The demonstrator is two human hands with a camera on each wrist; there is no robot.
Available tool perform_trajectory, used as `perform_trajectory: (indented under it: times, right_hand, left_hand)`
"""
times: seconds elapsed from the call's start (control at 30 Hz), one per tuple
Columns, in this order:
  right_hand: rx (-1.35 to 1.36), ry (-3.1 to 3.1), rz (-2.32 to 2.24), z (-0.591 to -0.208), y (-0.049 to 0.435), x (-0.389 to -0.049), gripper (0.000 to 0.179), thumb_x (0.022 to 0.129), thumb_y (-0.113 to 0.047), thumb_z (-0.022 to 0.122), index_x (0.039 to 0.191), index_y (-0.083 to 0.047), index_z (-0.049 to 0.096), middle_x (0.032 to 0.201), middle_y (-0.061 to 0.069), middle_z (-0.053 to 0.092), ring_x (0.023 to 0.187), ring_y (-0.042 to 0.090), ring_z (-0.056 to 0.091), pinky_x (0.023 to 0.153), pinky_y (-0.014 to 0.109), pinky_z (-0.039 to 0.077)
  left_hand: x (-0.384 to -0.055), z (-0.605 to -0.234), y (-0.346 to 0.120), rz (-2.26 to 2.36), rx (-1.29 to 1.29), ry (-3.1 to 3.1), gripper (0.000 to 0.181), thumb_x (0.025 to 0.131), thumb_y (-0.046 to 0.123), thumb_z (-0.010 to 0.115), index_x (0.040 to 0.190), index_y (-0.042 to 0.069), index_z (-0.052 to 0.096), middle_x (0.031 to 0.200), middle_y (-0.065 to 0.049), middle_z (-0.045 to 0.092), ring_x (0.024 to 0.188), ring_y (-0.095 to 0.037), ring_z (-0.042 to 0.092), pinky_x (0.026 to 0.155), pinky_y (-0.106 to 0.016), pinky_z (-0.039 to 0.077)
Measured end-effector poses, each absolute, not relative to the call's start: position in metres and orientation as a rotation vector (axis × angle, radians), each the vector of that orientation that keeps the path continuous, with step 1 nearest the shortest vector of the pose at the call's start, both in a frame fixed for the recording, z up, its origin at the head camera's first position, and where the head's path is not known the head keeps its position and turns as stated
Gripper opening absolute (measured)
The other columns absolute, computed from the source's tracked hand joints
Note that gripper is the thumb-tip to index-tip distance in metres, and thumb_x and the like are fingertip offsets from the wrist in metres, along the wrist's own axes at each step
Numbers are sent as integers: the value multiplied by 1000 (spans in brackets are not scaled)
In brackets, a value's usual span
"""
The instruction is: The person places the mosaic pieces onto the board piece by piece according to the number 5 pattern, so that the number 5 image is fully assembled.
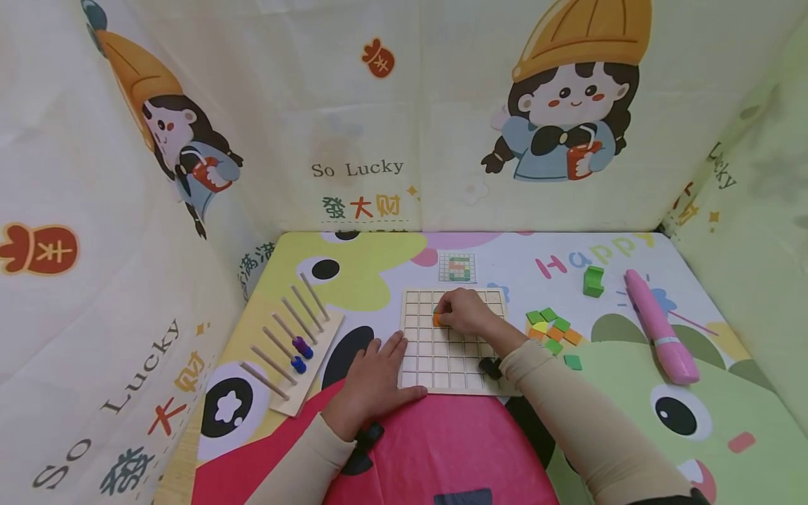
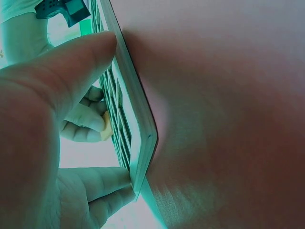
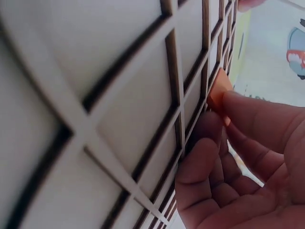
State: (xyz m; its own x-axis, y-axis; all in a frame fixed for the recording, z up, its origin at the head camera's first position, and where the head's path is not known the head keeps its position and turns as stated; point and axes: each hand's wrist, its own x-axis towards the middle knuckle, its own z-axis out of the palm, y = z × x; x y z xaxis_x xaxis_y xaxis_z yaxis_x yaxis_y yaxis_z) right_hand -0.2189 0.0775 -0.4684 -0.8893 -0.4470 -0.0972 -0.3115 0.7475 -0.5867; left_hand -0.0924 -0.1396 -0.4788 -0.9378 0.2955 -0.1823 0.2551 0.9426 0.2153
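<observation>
A wooden grid board (image 1: 435,365) with square cells lies flat in front of the person. My right hand (image 1: 468,313) is over its upper middle and pinches an orange square tile (image 3: 220,90) between thumb and fingers, the tile's edge right at the grid. In the head view a sliver of green shows just above that orange tile, mostly hidden by the fingers. My left hand (image 1: 377,377) rests at the board's lower left corner, fingers along the left side and thumb extended at the near edge. In the left wrist view that thumb (image 2: 90,55) touches the board's rim.
Loose green, orange and yellow tiles (image 1: 555,334) lie right of the board. Behind it is a small printed pattern card (image 1: 457,267). A peg rack (image 1: 309,372) with blue and purple beads stands at left. A green block (image 1: 593,281) and a pink pen-shaped object (image 1: 661,326) lie at right.
</observation>
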Motion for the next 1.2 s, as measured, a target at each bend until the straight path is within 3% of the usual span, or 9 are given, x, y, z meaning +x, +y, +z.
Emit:
perform_trajectory:
  times: [0.5,0.77,1.0,1.2]
  right_hand:
    - [-604,2800,-748,-470,74,-214,3,92,-12,75,91,-9,76,89,2,74,79,17,63,77,35,55]
    - [-640,2684,-861,-458,98,-204,16,97,-17,71,110,-9,76,104,2,76,100,19,68,91,43,56]
    - [-632,2719,-955,-457,137,-190,30,99,-22,69,122,-4,73,108,7,75,100,23,69,90,46,56]
    - [-456,2755,-1047,-455,179,-177,34,100,-22,68,126,0,69,111,13,73,104,30,69,88,46,56]
  left_hand:
    - [-93,-479,-139,270,418,2890,104,81,71,72,161,12,39,167,-6,37,147,-43,39,114,-65,39]
    - [-93,-479,-138,281,405,2876,105,81,71,73,161,13,38,167,-6,37,147,-42,38,115,-65,38]
    - [-93,-480,-137,288,401,2872,106,81,72,72,161,13,37,168,-7,35,148,-43,37,115,-65,38]
    - [-93,-480,-137,282,386,2870,106,80,71,73,162,13,37,168,-7,35,148,-42,37,116,-66,37]
